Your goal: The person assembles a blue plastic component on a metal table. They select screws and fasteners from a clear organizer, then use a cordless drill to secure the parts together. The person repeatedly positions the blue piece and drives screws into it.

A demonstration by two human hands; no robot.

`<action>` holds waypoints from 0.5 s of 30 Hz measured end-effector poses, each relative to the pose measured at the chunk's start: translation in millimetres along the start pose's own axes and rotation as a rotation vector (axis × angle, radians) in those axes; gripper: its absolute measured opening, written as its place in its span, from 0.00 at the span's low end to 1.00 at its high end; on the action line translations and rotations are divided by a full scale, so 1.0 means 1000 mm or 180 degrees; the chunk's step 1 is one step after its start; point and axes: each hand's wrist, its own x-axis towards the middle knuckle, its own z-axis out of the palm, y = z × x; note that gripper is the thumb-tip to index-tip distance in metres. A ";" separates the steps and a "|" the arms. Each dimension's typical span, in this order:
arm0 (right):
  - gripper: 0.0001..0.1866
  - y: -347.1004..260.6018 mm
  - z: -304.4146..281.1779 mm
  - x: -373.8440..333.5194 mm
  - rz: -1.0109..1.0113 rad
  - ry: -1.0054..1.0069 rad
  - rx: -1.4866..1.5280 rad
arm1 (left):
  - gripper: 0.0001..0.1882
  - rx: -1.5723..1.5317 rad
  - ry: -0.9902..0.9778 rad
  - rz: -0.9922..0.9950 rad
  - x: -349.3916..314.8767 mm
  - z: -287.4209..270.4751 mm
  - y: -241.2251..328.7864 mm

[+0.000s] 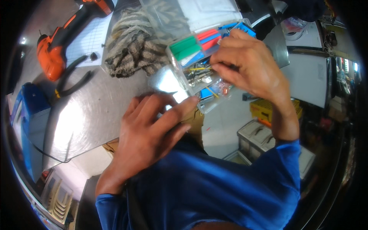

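Loosely spread, my left grip [145, 128] has a fingertip at the near corner of the clear plastic box [186, 79], by the edge of the metal surface [97, 103]. My right grip [253, 57] curls over it, fingertips drawn close; I can't tell whether they pinch anything. The lid [199, 17] is open, but smooth green strips [186, 48] and small metal bits [198, 78] lie inside, so I'd judge my rummaging unfinished. Beyond lies fuzzy, ribbed cloth [134, 51].

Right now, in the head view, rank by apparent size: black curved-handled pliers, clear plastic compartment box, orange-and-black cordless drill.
1. Compartment box, lid included
2. Cordless drill
3. Pliers
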 end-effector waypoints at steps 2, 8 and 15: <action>0.07 0.001 0.003 -0.002 -0.0032 0.0162 0.0023 | 0.32 0.0165 -0.0069 0.0016 0.008 0.008 -0.003; 0.07 0.000 -0.004 0.003 -0.0124 -0.0226 -0.0013 | 0.32 0.0398 0.0078 0.0157 0.010 0.021 -0.011; 0.07 -0.001 0.005 0.001 -0.0250 0.0034 -0.0236 | 0.31 0.0397 0.0088 0.0213 0.010 0.020 -0.010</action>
